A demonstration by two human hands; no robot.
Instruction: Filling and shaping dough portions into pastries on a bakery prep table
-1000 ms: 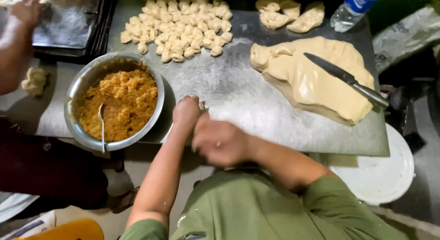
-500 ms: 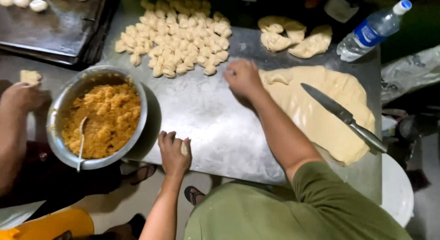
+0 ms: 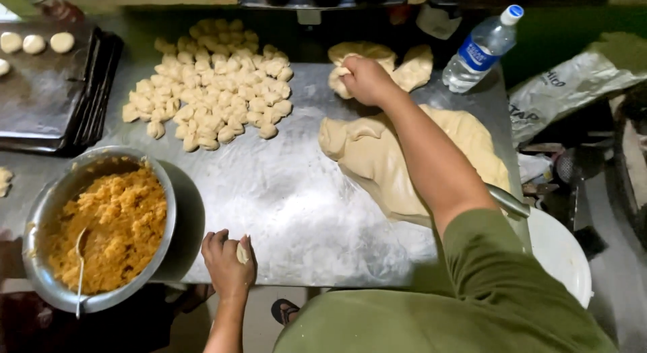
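Observation:
My left hand [image 3: 228,261] rests at the near edge of the metal table [image 3: 283,198], closed around a small dough piece [image 3: 241,253]. My right hand [image 3: 366,78] is stretched to the far side, gripping a dough lump [image 3: 340,80] among the smaller dough slabs [image 3: 411,66] there. Under my right forearm lies the large flat dough sheet [image 3: 377,164]. A knife handle [image 3: 509,202] pokes out beside my arm; its blade is hidden.
A heap of several small dough pieces [image 3: 212,90] sits at the far left of the table. A metal bowl of orange filling [image 3: 101,228] with a spoon stands at the near left. Dark baking trays [image 3: 50,90], a water bottle [image 3: 480,49], a white bucket [image 3: 563,255].
My right hand has moved from beside the left hand, over the dough sheet, out to the far dough lumps. The left hand stayed near the table edge, holding its piece. Another person's hand has left view.

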